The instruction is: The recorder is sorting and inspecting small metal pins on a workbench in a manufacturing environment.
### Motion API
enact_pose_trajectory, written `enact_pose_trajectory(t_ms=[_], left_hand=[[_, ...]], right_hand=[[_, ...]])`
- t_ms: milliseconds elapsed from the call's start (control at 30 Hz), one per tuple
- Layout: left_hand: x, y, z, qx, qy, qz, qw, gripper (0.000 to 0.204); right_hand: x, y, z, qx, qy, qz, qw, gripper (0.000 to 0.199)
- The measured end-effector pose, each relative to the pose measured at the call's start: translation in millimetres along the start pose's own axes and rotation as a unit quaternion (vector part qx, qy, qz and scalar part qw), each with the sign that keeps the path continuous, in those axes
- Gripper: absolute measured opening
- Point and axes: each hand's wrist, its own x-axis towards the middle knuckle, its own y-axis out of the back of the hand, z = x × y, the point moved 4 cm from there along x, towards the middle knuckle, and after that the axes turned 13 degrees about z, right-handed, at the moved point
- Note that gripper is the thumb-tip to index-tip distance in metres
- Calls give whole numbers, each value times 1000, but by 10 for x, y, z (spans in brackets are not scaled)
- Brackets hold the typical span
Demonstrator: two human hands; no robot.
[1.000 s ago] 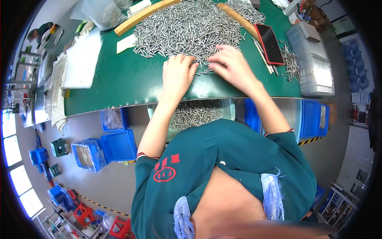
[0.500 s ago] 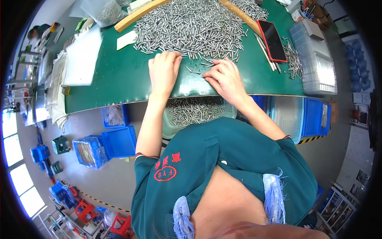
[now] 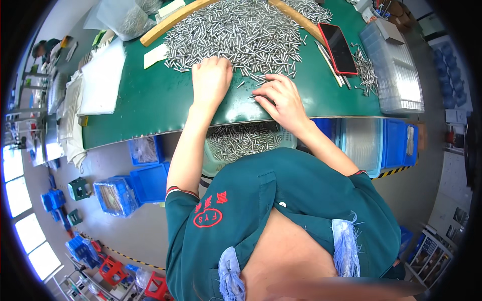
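A large heap of small silver metal pins (image 3: 236, 37) lies on the green tabletop (image 3: 150, 100). At the heap's near edge, my left hand (image 3: 212, 83) is closed with its fingers curled downward, and its fingertips are hidden. My right hand (image 3: 282, 100) is to the right, just nearer than the heap. Its thumb and fingers are pinched together, with the thin tip of a metal pin showing at their left side. A few loose pins lie between the two hands, one of them a single pin (image 3: 240, 84) apart from the heap.
Wooden strips (image 3: 175, 22) border the heap. A red-edged phone (image 3: 337, 48), thin sticks and a smaller pile of screws (image 3: 365, 70) lie at right, beside clear plastic trays (image 3: 394, 70). Below the table edge sits a green basket (image 3: 213, 163) of pins. White sheets (image 3: 103, 80) lie at left.
My left hand has moved slightly farther in, against the heap's edge, its fingers curling more. Fewer loose pins lie between the hands. My right hand stays nearly in place.
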Motion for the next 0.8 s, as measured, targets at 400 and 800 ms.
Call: enact_pose_trajectory(t_ms=[400, 800], left_hand=[[-50, -102, 182, 91, -10, -15, 996, 10], [-60, -4, -21, 19, 16, -17, 1000, 13]], right_hand=[[-4, -4, -8, 11, 2, -2, 1000, 12], [3, 34, 0, 47, -15, 14, 999, 9]])
